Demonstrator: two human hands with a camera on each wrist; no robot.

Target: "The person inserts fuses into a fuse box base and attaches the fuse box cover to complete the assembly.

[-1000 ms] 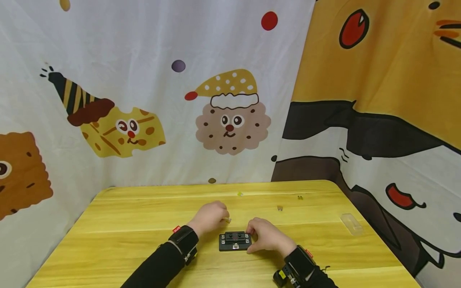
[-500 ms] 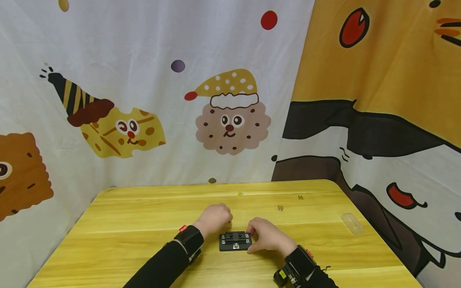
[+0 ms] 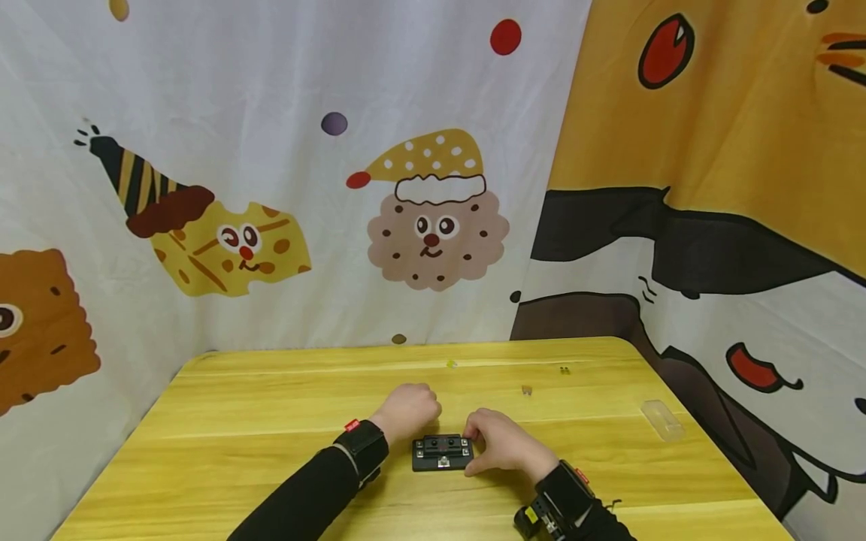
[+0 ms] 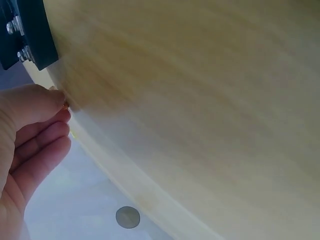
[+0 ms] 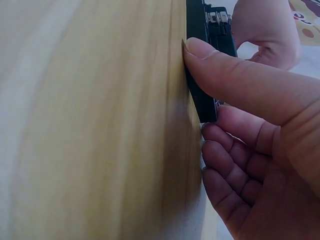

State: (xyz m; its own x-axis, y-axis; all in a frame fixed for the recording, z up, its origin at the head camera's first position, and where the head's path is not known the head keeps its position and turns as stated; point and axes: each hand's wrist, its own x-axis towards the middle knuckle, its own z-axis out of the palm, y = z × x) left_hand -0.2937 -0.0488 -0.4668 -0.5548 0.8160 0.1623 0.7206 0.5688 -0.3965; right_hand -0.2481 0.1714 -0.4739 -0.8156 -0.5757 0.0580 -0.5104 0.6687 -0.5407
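Note:
A black block with metal screw terminals [image 3: 443, 454] lies on the table, and its screws also show at the upper left of the left wrist view. My right hand [image 3: 504, 443] grips the block's right end, thumb at the front edge and fingers behind. Just behind the block's left part is my left hand [image 3: 408, 410]. In the left wrist view, its thumb and forefinger pinch a tiny copper-coloured piece [image 4: 65, 106], mostly hidden by the fingertips. The head view does not show that piece.
A clear plastic box [image 3: 662, 421] lies at the table's right side. Toward the back are a small brownish piece [image 3: 526, 391], tiny dark pieces [image 3: 564, 370] and a yellow-green piece [image 3: 451, 364]. A printed curtain hangs behind the table.
My left hand has moved right and slightly toward the block, and the small pale piece seen at its fingertips is now hidden in the head view. The right hand and block have stayed put.

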